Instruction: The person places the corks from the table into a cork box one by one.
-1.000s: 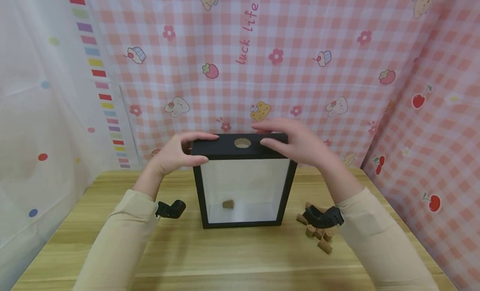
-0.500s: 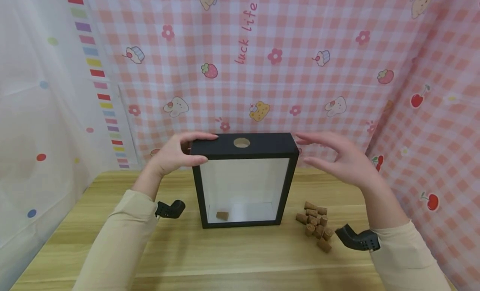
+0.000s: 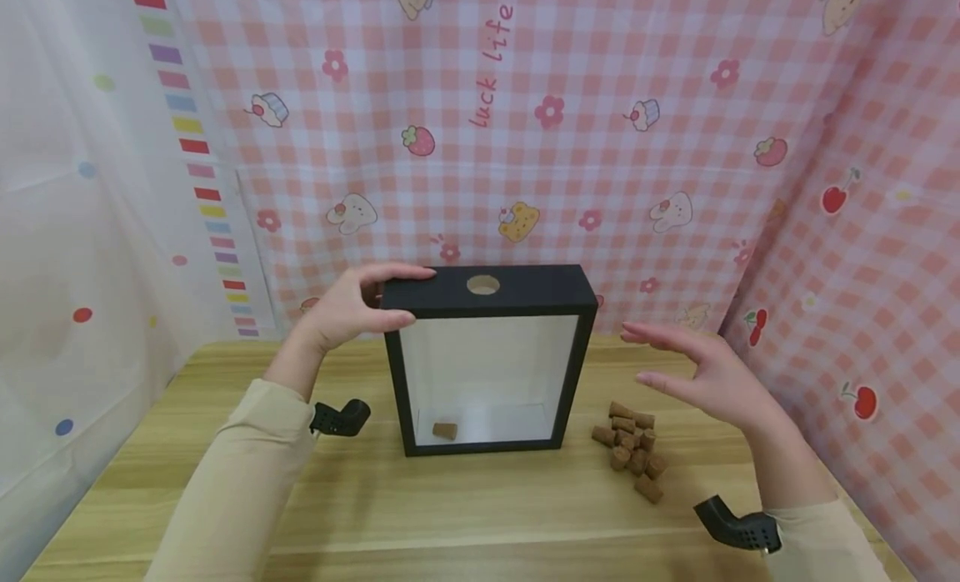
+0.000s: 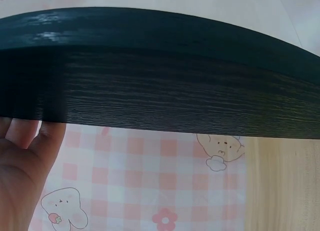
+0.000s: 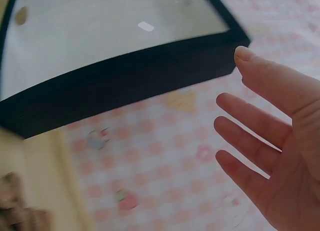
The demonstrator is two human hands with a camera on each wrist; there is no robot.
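A black-framed box [image 3: 525,287] with a clear front and a round hole [image 3: 483,285] in its top stands upright on the table. My left hand [image 3: 348,308] grips its top left corner, thumb at the front and fingers over the back. One cork [image 3: 445,431] lies inside on the floor of the box, at the left. To the right of the box, my right hand [image 3: 701,373] is in the air with its fingers spread and nothing in them. Below it on the table lies a pile of corks [image 3: 637,449]. The right wrist view shows the same hand [image 5: 270,136] beside the box's side wall.
The wooden table [image 3: 480,515] runs up to a pink checked curtain [image 3: 450,182] behind the box. More checked cloth [image 3: 855,298] hangs at the right, and a white dotted curtain [image 3: 90,232] at the left.
My right hand has left the box's top and moved right and down towards the cork pile. The cork inside has dropped to the box floor. The left hand has stayed in place.
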